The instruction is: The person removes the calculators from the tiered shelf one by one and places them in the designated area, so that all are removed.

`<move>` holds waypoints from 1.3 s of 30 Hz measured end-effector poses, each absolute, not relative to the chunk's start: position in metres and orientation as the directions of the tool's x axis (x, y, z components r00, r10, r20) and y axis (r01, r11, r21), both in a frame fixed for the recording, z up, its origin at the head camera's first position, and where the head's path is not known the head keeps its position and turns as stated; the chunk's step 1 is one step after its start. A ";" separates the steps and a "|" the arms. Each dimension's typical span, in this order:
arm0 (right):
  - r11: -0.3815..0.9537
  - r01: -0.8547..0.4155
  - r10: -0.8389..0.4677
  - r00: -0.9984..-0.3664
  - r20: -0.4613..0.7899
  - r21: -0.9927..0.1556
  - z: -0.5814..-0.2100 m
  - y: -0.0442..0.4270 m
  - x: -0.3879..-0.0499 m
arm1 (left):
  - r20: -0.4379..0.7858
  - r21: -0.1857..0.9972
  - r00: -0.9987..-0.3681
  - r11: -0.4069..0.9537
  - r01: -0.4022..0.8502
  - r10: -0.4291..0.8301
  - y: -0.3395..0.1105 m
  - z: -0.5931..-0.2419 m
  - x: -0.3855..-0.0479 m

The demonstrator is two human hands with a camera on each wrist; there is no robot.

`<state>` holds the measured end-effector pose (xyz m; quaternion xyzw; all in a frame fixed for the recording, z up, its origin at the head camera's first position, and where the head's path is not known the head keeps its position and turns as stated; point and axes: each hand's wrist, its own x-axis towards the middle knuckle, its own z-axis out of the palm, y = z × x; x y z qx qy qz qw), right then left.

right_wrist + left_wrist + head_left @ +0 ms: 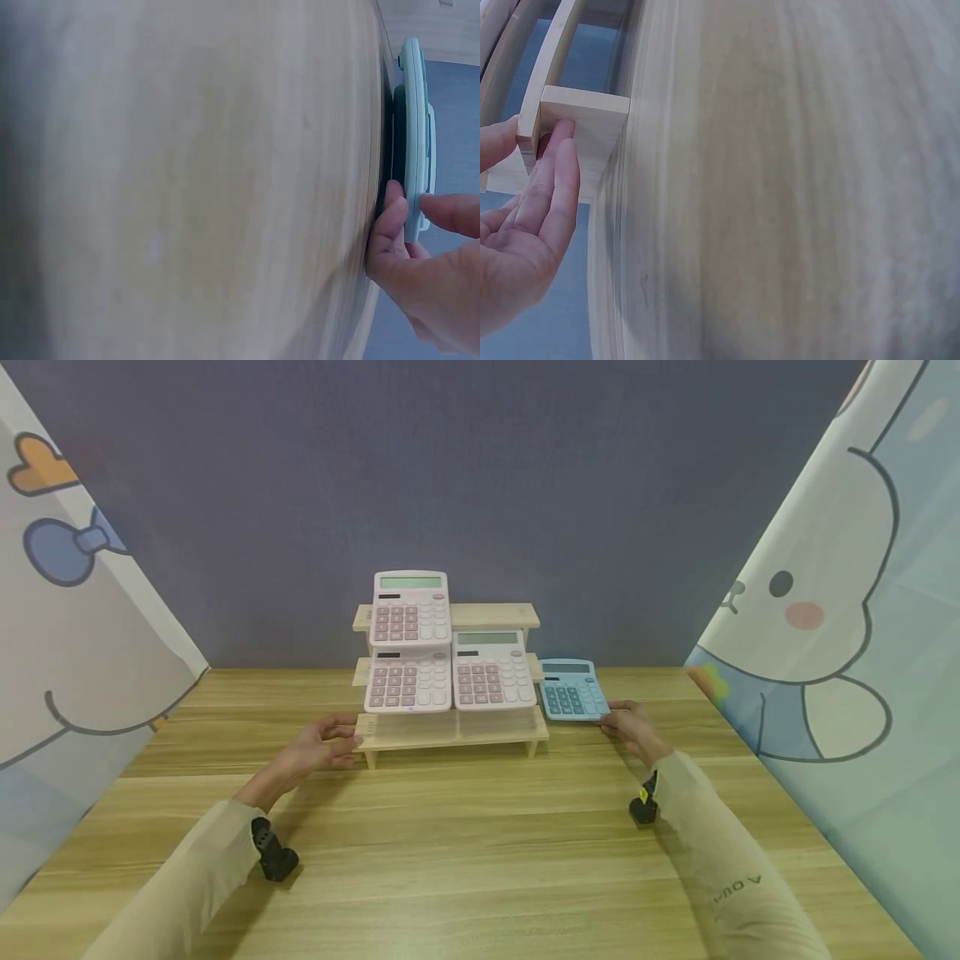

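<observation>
The tabletop [465, 835] is softly lit, faint shadows are cast by the sleeves [180, 881], and wrist-view foregrounds are blurred.

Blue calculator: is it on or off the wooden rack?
Off: the right hand pinches the blue calculator beside the rack.

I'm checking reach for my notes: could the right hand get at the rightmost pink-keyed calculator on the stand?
Probably yes, though the right hand pinches the blue calculator and would have to release it first; from the front, nothing appears to block the pink-keyed calculator.
</observation>
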<state>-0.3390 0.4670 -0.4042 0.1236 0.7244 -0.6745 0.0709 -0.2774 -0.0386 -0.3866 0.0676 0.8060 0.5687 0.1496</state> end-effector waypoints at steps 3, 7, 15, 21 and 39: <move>0.097 0.271 0.087 -0.961 -0.263 -0.958 -0.404 0.468 -0.339 | -0.156 0.937 -0.946 0.344 -0.051 0.284 -0.038 -0.386 -0.277; 0.169 0.261 0.082 -0.965 -0.250 -0.950 -0.403 0.469 -0.339 | -0.148 0.940 -0.946 0.338 -0.044 0.287 -0.038 -0.385 -0.276; 0.235 0.238 0.069 -0.971 -0.228 -0.943 -0.405 0.471 -0.341 | -0.143 0.944 -0.947 0.328 -0.042 0.288 -0.038 -0.385 -0.275; 0.281 0.246 0.073 -0.969 -0.235 -0.928 -0.407 0.473 -0.343 | -0.148 0.943 -0.946 0.329 -0.047 0.290 -0.038 -0.384 -0.274; 0.337 0.235 0.038 -0.971 -0.236 -0.912 -0.402 0.475 -0.343 | -0.163 0.944 -0.941 0.325 -0.061 0.296 -0.039 -0.383 -0.274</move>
